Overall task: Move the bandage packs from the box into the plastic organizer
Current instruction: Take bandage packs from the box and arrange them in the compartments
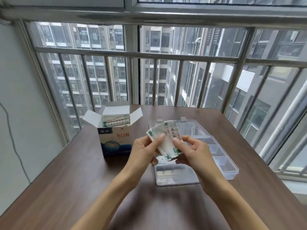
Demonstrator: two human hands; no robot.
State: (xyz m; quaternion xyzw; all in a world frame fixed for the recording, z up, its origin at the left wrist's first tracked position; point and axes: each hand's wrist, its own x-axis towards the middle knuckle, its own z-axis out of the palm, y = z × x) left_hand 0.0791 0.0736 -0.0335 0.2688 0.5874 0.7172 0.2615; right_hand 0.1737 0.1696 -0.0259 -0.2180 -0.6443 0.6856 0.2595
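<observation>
An open cardboard box point(116, 141) with a blue globe print stands on the brown table, flaps up, with several bandage packs point(115, 122) still inside. Both hands hold a fanned stack of white-and-green bandage packs point(163, 140) above the table. My left hand point(146, 150) grips the stack's left side with its thumb on top. From the right, my right hand point(191, 150) pinches the top pack. Right behind the hands lies the clear plastic organizer point(221, 161), lid open, partly hidden by the stack.
The brown table point(66, 180) ends at a window with metal bars point(137, 55) just behind the box and organizer. A white wall with a thin cable point(15, 146) stands to the left. The organizer's open lid point(176, 176) lies flat toward me.
</observation>
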